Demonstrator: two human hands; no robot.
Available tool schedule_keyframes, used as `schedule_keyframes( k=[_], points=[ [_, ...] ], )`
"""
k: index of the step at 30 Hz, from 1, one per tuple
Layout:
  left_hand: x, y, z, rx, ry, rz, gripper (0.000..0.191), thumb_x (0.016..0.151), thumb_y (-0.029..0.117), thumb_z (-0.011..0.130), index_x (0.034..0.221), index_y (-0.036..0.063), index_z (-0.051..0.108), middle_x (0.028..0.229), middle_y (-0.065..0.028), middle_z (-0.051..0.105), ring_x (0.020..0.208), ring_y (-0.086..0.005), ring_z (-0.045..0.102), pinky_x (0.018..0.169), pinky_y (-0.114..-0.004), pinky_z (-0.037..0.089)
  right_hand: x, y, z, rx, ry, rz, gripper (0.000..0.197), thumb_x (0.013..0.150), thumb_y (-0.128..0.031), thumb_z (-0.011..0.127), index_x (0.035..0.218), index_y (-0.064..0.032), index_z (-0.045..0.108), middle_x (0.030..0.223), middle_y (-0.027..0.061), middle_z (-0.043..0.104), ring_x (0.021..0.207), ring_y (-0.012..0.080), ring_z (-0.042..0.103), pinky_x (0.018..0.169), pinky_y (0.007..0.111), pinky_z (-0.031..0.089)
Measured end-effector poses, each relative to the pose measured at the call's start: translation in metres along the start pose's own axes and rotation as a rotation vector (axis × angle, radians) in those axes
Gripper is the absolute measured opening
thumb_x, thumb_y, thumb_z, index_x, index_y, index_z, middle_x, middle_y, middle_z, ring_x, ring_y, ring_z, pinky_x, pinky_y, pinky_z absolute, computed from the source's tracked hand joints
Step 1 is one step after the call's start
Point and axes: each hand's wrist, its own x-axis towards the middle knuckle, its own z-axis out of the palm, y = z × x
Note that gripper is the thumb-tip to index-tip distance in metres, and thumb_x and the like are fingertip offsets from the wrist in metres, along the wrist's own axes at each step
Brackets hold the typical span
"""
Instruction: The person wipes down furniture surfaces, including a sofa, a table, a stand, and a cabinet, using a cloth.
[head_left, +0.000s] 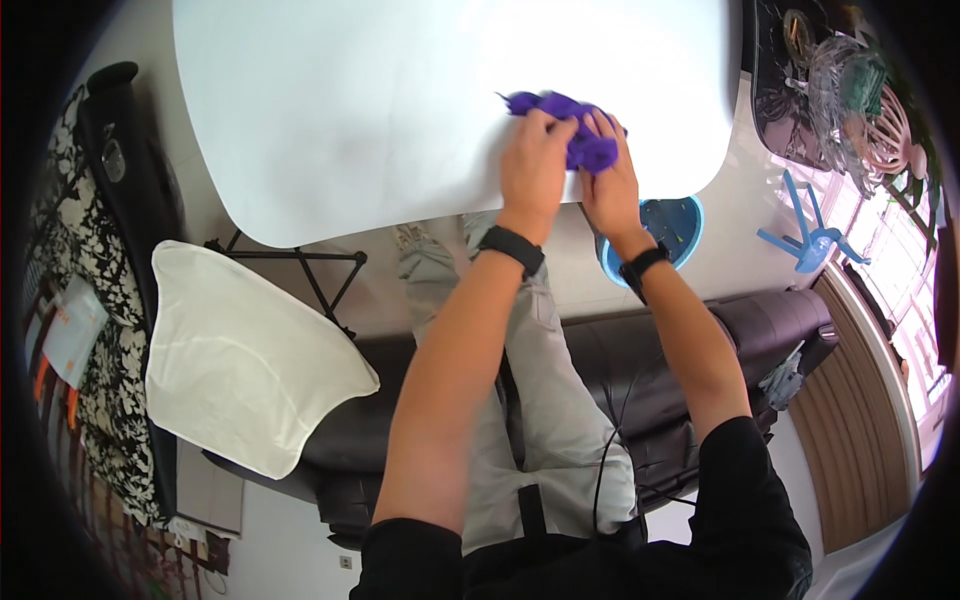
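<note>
A crumpled purple cloth (592, 150) is bunched between my two hands over the white tabletop (337, 135), close to its near edge. My left hand (534, 161) grips the cloth from the left, its thumb and fingers pinching the top folds. On the right side, my right hand (611, 169) has its fingers bent round the same cloth. The underside of the cloth is hidden, so whether it touches the tabletop I cannot tell. Each wrist wears a black band.
Below the table's near right edge stands a blue basin (686, 232). A cream fabric-covered chair (240, 360) is at the left, beside a black metal frame (300, 256). A dark leather sofa (772, 322) lies behind my legs. A blue stool (814, 244) and a dark table (784, 135) with glassware are at the right.
</note>
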Motion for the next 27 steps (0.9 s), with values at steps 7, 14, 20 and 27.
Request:
schedule_keyframes(
  k=[7, 14, 20, 27],
  points=[
    [-0.070, -0.018, -0.018, 0.089, -0.062, 0.018, 0.058, 0.070, -0.008, 0.073, 0.124, 0.0138, 0.069, 0.109, -0.0079, 0.062, 0.101, -0.0310, 0.063, 0.083, -0.041, 0.054, -0.062, -0.017, 0.023, 0.024, -0.122, 0.073, 0.058, 0.088, 0.003, 0.056, 0.145, -0.0075, 0.052, 0.151, 0.0132, 0.047, 0.143, 0.0394, 0.039, 0.118, 0.048, 0.035],
    [-0.095, -0.062, -0.107, 0.194, -0.010, -0.208, 0.055, 0.073, -0.011, 0.069, 0.124, 0.0088, 0.067, 0.117, -0.0116, 0.062, 0.106, -0.0348, 0.064, 0.090, -0.040, 0.053, -0.035, -0.102, 0.074, 0.182, -0.190, -0.077, 0.052, 0.091, -0.003, 0.050, 0.143, -0.0083, 0.057, 0.151, 0.0054, 0.049, 0.146, 0.0266, 0.038, 0.120, 0.046, 0.034],
    [-0.089, -0.066, -0.124, 0.300, -0.055, -0.262, 0.053, 0.069, -0.011, 0.073, 0.119, 0.0068, 0.069, 0.111, -0.0115, 0.063, 0.103, -0.0347, 0.064, 0.087, -0.040, 0.054, -0.022, -0.105, 0.070, 0.170, -0.244, -0.198, 0.053, 0.088, -0.003, 0.054, 0.142, -0.0052, 0.056, 0.151, 0.0059, 0.048, 0.144, 0.0268, 0.040, 0.120, 0.045, 0.035],
    [-0.072, -0.016, -0.040, 0.099, -0.104, -0.127, 0.053, 0.068, -0.009, 0.075, 0.118, 0.0081, 0.070, 0.109, -0.0121, 0.063, 0.099, -0.0350, 0.064, 0.084, -0.043, 0.054, -0.043, -0.017, 0.009, 0.086, -0.235, -0.084, 0.051, 0.085, 0.003, 0.054, 0.134, -0.0064, 0.062, 0.149, 0.0071, 0.053, 0.140, 0.0311, 0.047, 0.116, 0.043, 0.041]
  ],
)
